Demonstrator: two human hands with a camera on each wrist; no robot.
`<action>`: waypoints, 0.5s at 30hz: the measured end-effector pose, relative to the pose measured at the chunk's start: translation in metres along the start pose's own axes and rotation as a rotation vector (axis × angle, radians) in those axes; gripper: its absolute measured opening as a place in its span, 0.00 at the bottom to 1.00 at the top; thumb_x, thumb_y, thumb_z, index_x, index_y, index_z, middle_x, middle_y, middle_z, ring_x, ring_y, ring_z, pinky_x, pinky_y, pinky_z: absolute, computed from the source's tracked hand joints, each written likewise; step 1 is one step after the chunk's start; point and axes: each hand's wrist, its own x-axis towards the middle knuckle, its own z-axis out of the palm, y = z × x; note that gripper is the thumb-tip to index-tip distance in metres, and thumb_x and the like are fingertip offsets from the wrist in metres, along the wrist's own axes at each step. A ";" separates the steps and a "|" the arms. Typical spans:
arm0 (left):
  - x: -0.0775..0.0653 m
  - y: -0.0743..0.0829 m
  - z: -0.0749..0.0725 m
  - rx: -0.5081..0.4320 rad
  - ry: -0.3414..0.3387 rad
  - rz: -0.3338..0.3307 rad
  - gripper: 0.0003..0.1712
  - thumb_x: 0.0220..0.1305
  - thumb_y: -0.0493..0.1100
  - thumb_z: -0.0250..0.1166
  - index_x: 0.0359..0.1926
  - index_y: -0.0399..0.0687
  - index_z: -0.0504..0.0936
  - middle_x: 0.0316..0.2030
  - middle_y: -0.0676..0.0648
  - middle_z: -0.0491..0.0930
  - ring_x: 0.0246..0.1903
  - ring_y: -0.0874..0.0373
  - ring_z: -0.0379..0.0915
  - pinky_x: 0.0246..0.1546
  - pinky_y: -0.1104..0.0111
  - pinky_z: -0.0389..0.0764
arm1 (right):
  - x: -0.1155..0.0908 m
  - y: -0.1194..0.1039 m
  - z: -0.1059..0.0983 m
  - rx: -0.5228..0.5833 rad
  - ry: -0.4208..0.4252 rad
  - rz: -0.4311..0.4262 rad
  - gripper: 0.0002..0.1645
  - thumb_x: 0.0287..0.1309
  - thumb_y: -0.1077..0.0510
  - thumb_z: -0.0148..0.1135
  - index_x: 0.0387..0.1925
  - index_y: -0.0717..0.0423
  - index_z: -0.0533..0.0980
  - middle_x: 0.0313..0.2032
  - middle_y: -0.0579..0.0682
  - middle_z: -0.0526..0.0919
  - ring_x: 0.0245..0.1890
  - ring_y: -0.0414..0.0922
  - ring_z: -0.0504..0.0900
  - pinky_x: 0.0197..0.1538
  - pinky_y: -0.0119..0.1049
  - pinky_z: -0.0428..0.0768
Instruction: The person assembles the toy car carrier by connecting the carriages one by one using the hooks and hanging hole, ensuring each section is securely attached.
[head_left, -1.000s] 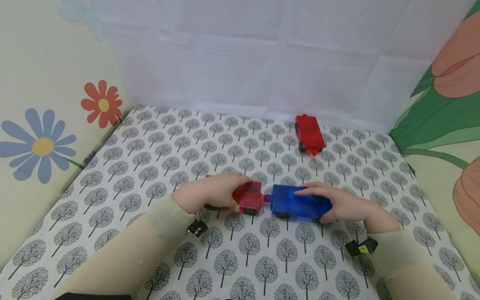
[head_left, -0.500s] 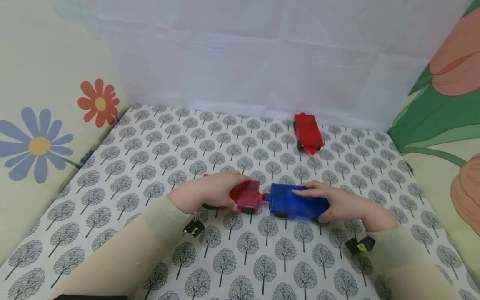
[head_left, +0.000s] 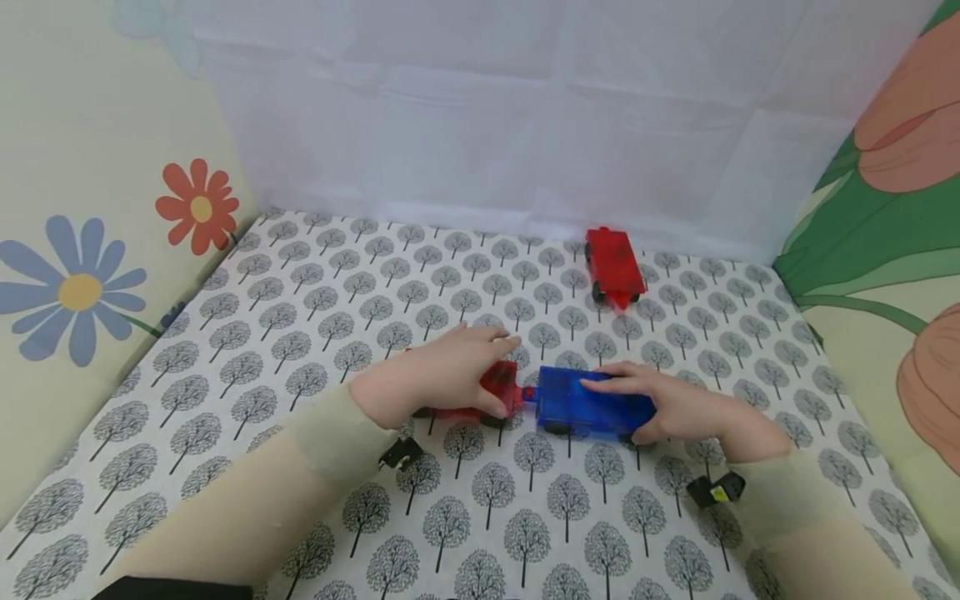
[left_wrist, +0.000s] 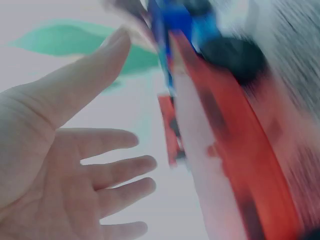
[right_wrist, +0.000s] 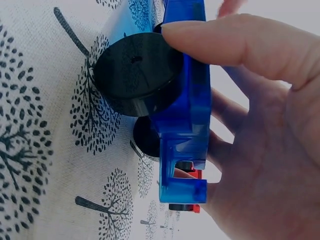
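A red wheeled toy wagon (head_left: 500, 381) and a blue one (head_left: 564, 398) stand end to end on the cloth, joined at a small coupling (head_left: 528, 394). My left hand (head_left: 435, 371) is over the red wagon and covers much of it in the head view. In the left wrist view its fingers are spread and straight, with a gap between them and the wagon's red edge (left_wrist: 227, 135). My right hand (head_left: 678, 404) grips the rear of the blue wagon, thumb by a black wheel (right_wrist: 137, 70) and fingers across the far side.
Another red wagon (head_left: 615, 262) sits at the back right, near the white backdrop (head_left: 450, 117). The tree-print cloth (head_left: 247, 358) covers the table. Flower-patterned walls (head_left: 82, 417) rise at both sides.
My left hand has let go of the red wagon and lifted slightly, its fingers opening. The right hand keeps its grip on the blue wagon; the wagons stay joined.
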 end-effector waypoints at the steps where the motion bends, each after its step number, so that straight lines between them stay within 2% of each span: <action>1: 0.004 0.006 0.000 0.016 0.018 0.028 0.56 0.53 0.61 0.74 0.75 0.45 0.59 0.71 0.41 0.60 0.70 0.46 0.55 0.70 0.51 0.50 | 0.000 0.000 0.000 0.001 0.001 -0.004 0.52 0.47 0.68 0.72 0.73 0.40 0.63 0.73 0.58 0.53 0.70 0.65 0.50 0.59 0.65 0.66; 3: 0.012 0.021 0.000 0.053 0.039 0.074 0.53 0.55 0.62 0.72 0.74 0.44 0.61 0.69 0.42 0.64 0.68 0.47 0.59 0.68 0.54 0.56 | 0.000 0.002 0.000 0.008 0.000 -0.015 0.52 0.48 0.67 0.72 0.73 0.42 0.64 0.73 0.59 0.53 0.70 0.65 0.51 0.59 0.65 0.66; 6: 0.025 0.040 0.004 0.093 0.045 0.097 0.50 0.57 0.62 0.71 0.73 0.43 0.64 0.66 0.43 0.68 0.64 0.49 0.65 0.65 0.58 0.63 | 0.000 0.003 0.000 0.013 -0.003 -0.032 0.52 0.48 0.67 0.73 0.73 0.43 0.63 0.73 0.59 0.53 0.70 0.65 0.51 0.59 0.63 0.66; 10: 0.040 0.059 0.014 0.091 0.033 0.069 0.49 0.56 0.63 0.71 0.71 0.42 0.67 0.62 0.43 0.71 0.59 0.52 0.70 0.59 0.60 0.71 | 0.000 0.004 0.000 0.020 -0.004 -0.051 0.52 0.48 0.67 0.72 0.74 0.44 0.63 0.73 0.60 0.52 0.70 0.65 0.51 0.59 0.64 0.65; 15: 0.053 0.071 0.024 0.070 0.040 0.033 0.45 0.55 0.64 0.72 0.66 0.43 0.72 0.55 0.45 0.75 0.50 0.56 0.74 0.51 0.64 0.76 | -0.001 0.007 0.000 0.030 0.003 -0.052 0.52 0.46 0.66 0.73 0.74 0.46 0.63 0.73 0.61 0.52 0.69 0.67 0.52 0.60 0.66 0.63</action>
